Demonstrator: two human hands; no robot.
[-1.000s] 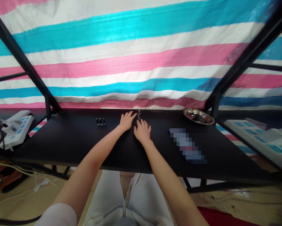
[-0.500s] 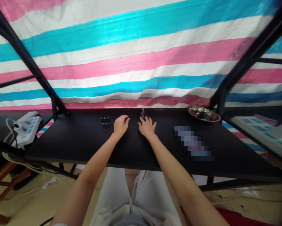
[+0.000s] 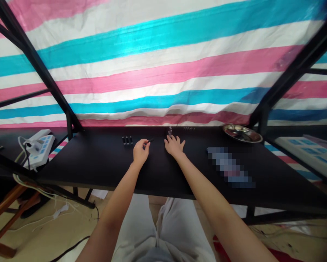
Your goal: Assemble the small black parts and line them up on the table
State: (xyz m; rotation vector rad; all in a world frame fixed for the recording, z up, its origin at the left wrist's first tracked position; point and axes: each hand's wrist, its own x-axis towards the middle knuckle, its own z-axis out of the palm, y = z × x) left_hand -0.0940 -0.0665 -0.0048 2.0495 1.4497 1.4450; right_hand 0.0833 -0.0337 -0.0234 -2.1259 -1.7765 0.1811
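Note:
My left hand (image 3: 141,151) is closed in a pinch on a thin dark stick-like piece (image 3: 150,139), whose end sticks out to the right past the fingertips. Fingers spread, my right hand (image 3: 174,145) rests on the black tabletop (image 3: 98,163). Just beyond its fingertips lies a cluster of small shiny pieces (image 3: 170,130), too small to name and partly hidden by the fingers. Left of my left hand, three short dark cylinders with pale ends (image 3: 127,140) stand in a row. Several tiny pale pieces (image 3: 189,128) are lined up near the back edge.
A round metal dish (image 3: 242,134) sits at the back right. In front of it lies a pixelated, blurred-out object (image 3: 229,167). White power strips (image 3: 40,151) are on the left. Black frame posts (image 3: 278,80) slope at both sides, and a striped sheet (image 3: 163,76) hangs behind.
The whole view has shifted slightly, so things appear farther right. My left hand sits slightly lower and shows more of the dark piece. My right hand's fingers remain spread by the small cluster.

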